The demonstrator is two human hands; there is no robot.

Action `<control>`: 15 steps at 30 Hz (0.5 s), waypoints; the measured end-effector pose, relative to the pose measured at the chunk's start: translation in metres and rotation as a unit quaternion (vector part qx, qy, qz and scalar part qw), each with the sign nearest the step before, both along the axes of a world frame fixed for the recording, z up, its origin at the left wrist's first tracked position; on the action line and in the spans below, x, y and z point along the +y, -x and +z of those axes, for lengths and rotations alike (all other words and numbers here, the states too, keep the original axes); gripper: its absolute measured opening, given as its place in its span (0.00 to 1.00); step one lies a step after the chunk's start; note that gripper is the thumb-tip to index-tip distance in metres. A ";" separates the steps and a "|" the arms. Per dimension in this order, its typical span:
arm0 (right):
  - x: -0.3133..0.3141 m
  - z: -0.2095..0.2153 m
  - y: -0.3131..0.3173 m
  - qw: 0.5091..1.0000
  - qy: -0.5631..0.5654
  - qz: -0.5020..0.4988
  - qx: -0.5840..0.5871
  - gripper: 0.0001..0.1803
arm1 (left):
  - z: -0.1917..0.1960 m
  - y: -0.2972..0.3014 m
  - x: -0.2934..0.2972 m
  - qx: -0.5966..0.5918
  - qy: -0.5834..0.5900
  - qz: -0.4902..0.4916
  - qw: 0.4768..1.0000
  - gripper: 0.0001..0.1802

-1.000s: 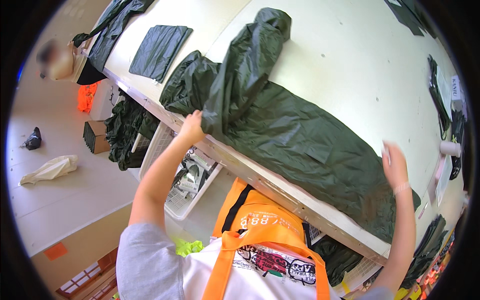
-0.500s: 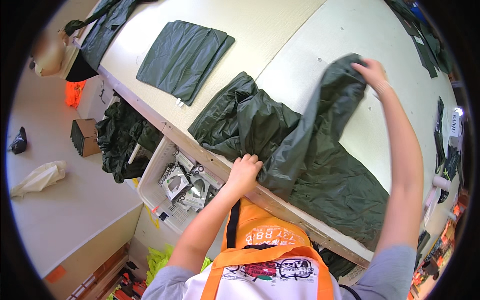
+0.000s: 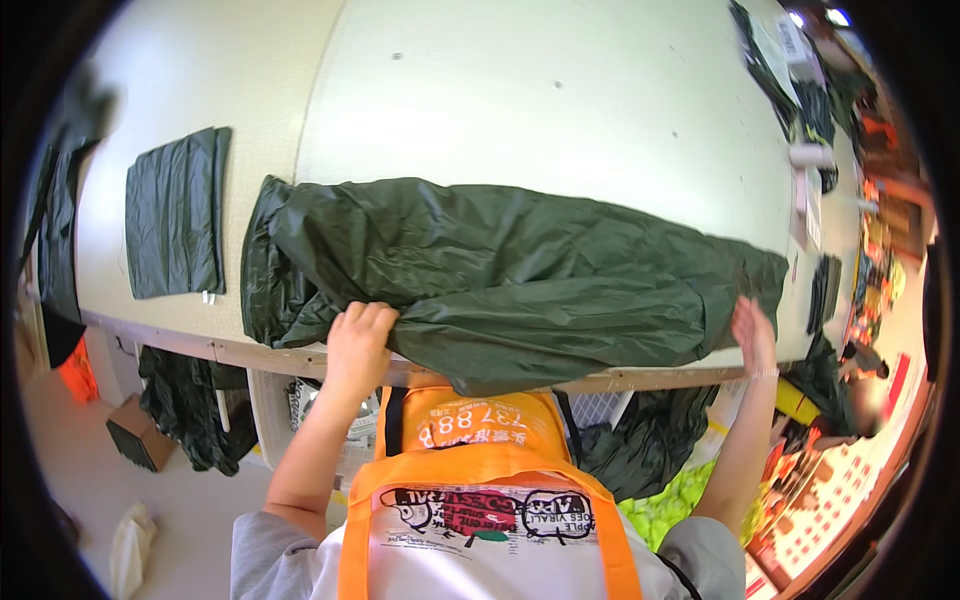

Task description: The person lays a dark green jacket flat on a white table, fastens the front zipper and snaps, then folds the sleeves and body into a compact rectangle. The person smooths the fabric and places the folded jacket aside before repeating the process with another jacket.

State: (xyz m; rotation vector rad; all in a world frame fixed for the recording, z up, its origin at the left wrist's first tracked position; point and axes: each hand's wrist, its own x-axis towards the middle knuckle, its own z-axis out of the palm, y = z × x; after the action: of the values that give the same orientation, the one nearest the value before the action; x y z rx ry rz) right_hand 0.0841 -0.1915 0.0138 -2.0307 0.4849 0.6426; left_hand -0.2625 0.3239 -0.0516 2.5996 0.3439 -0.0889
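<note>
A long dark green waterproof garment (image 3: 520,270) lies stretched across the table along its near edge, wrinkled and bunched thicker at its left end. My left hand (image 3: 360,345) is closed on the garment's near edge, left of the middle, its thumb side against the cloth. At the garment's right end, my right hand (image 3: 755,335) rests against the fabric with its fingers stretched out. To the left lies a neatly folded dark green piece (image 3: 175,215) of similar cloth, with a small white tag at its near corner.
The pale table (image 3: 480,110) has a wooden front edge. Below it stand a white plastic basket (image 3: 268,410) with boxes, dark green cloth (image 3: 190,410) and bright yellow-green cloth (image 3: 690,500). Dark straps, a white roll (image 3: 811,155) and packages sit at the far right.
My right hand has come down from above the table to the right end, laying the raised part of the garment flat. My left hand stays on the near edge. The view has turned right.
</note>
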 end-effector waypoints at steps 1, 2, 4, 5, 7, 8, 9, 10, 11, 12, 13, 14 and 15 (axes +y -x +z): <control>0.037 0.013 -0.001 1.000 0.024 -0.007 0.005 0.32 | 0.000 -0.001 0.001 0.002 -0.009 -0.009 1.000 0.22; 0.052 0.013 -0.006 0.992 0.113 0.062 0.011 0.34 | 0.001 -0.002 0.002 0.000 -0.014 -0.017 1.000 0.22; 0.088 0.008 -0.005 0.933 0.273 0.231 -0.033 0.35 | 0.004 -0.002 -0.001 -0.002 -0.029 -0.022 0.999 0.22; 0.106 0.006 -0.003 0.875 0.344 0.330 -0.079 0.35 | 0.005 -0.003 -0.002 -0.002 -0.023 -0.025 0.999 0.23; 0.102 0.000 0.006 0.849 0.370 0.319 -0.204 0.28 | 0.010 0.002 0.002 -0.007 -0.021 -0.022 1.000 0.24; 0.107 0.022 0.014 0.858 0.369 0.282 -0.220 0.24 | 0.018 -0.001 0.003 -0.041 0.023 -0.008 0.999 0.28; 0.078 0.038 0.015 0.906 0.257 0.225 -0.250 0.21 | 0.024 -0.003 0.010 -0.108 0.012 0.014 0.994 0.32; 0.050 0.065 0.022 0.911 0.230 0.177 -0.294 0.20 | 0.035 -0.007 0.022 -0.154 -0.068 0.015 0.986 0.35; 0.027 0.108 0.039 0.880 0.224 0.184 -0.376 0.21 | 0.031 -0.011 0.043 -0.214 -0.060 0.039 0.974 0.37; 0.029 0.156 0.067 0.865 0.265 0.116 -0.409 0.21 | 0.029 -0.013 0.068 -0.238 -0.034 0.077 0.967 0.39; 0.005 0.191 0.080 0.893 0.075 -0.052 -0.440 0.23 | 0.027 -0.017 0.090 -0.207 -0.055 0.098 0.972 0.41; -0.010 0.213 0.097 0.871 0.036 -0.114 -0.476 0.23 | 0.012 -0.018 0.116 -0.186 -0.063 0.098 0.976 0.42; -0.004 0.240 0.116 0.848 0.088 -0.116 -0.510 0.22 | -0.015 -0.015 0.139 -0.168 -0.042 0.113 0.978 0.43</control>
State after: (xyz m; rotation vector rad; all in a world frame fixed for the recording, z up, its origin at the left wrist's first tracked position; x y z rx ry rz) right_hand -0.0318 -0.1952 0.2540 -2.1039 0.1249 -0.6692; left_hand -0.2471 0.4633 -0.0668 2.5766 0.5235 0.4473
